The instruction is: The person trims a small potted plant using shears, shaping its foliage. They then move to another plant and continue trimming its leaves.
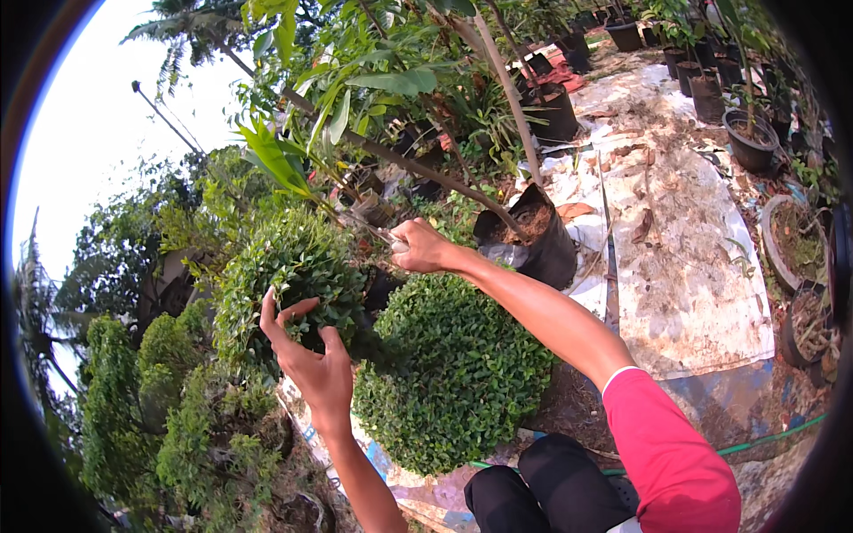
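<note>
My left hand (313,366) is at the near side of a leafy green bush (286,266), its fingers apart and curved, fingertips against the foliage. I cannot tell whether it pinches a leaf. My right hand (423,245) is closed in a fist around the pale handle of a slim hand tool (373,230). The tool's thin end points left over the top of that bush and blurs into the leaves, so its exact kind is unclear. Below my right forearm stands a second bush (453,373), dense and rounded.
A black grow bag (526,246) with soil and a slanting trunk stands just beyond my right forearm. Soil-stained white sheeting (680,266) covers the ground at right, with plant pots (750,140) along its edge. A green hose (773,436) crosses near my knees (566,480).
</note>
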### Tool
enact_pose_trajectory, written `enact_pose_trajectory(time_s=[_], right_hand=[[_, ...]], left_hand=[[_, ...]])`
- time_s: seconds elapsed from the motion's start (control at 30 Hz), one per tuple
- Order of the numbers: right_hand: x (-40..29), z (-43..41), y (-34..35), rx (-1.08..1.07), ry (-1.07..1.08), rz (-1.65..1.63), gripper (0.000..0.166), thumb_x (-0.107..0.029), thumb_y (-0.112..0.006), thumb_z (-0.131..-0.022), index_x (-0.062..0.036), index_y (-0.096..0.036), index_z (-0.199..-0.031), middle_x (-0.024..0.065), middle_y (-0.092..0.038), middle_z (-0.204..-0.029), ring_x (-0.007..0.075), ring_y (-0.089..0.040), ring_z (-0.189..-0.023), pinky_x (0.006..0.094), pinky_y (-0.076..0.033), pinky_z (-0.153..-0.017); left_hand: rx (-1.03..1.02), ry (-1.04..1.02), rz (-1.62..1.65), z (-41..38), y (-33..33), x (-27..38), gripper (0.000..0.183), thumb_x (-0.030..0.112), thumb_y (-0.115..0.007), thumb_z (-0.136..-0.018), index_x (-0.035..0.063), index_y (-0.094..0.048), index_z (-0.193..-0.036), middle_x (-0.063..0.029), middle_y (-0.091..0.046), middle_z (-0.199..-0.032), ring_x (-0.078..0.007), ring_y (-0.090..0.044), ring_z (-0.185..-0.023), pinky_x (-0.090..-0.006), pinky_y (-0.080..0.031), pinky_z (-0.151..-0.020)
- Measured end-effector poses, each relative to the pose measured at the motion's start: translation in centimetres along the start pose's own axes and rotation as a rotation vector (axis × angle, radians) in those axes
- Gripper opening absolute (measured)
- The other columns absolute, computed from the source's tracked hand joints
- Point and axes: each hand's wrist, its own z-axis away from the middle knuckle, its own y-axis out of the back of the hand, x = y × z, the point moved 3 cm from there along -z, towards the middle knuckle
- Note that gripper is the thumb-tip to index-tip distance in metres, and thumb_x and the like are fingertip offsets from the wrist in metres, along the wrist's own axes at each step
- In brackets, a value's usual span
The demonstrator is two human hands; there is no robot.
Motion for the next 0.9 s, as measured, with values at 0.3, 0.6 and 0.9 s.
enact_pose_trajectory(time_s=[0.3, 0.6, 0.9], right_hand=[[-2.5, 3.1, 1.3, 0.095, 0.304, 0.117, 0.042, -0.021, -0.073, -0.068, -0.0017, -0.053, -0.099, 0.0202, -0.065, -0.082, 0.0424, -0.066, -0.079, 0.0475, -0.052, -0.072], [-4.2, 4.1, 0.3, 0.288, 0.344, 0.306, 0.041, -0.022, -0.073, -0.065, -0.0054, -0.051, -0.097, 0.0168, -0.064, -0.083, 0.0400, -0.065, -0.076, 0.0479, -0.053, -0.067], [-3.3, 3.3, -0.3, 0.336, 0.338, 0.245, 0.042, -0.021, -0.073, -0.066, -0.0042, -0.052, -0.099, 0.0174, -0.064, -0.087, 0.0391, -0.065, -0.079, 0.0466, -0.054, -0.070]], left_hand=[[0.015, -0.011, -0.012, -0.1, -0.4, 0.0, 0.077, -0.012, -0.051, -0.079, 0.0071, -0.029, -0.151, -0.0141, -0.064, -0.111, -0.0234, -0.055, -0.108, -0.0392, -0.042, -0.099], [-0.004, -0.020, -0.044, -0.7, -0.7, 0.6, 0.076, -0.010, -0.053, -0.078, 0.0067, -0.031, -0.149, -0.0144, -0.065, -0.112, -0.0284, -0.057, -0.113, -0.0469, -0.027, -0.115], [-0.006, -0.025, -0.009, -1.0, -0.2, 0.4, 0.075, -0.010, -0.054, -0.078, 0.0046, -0.032, -0.148, -0.0154, -0.065, -0.112, -0.0291, -0.058, -0.110, -0.0456, -0.028, -0.115]])
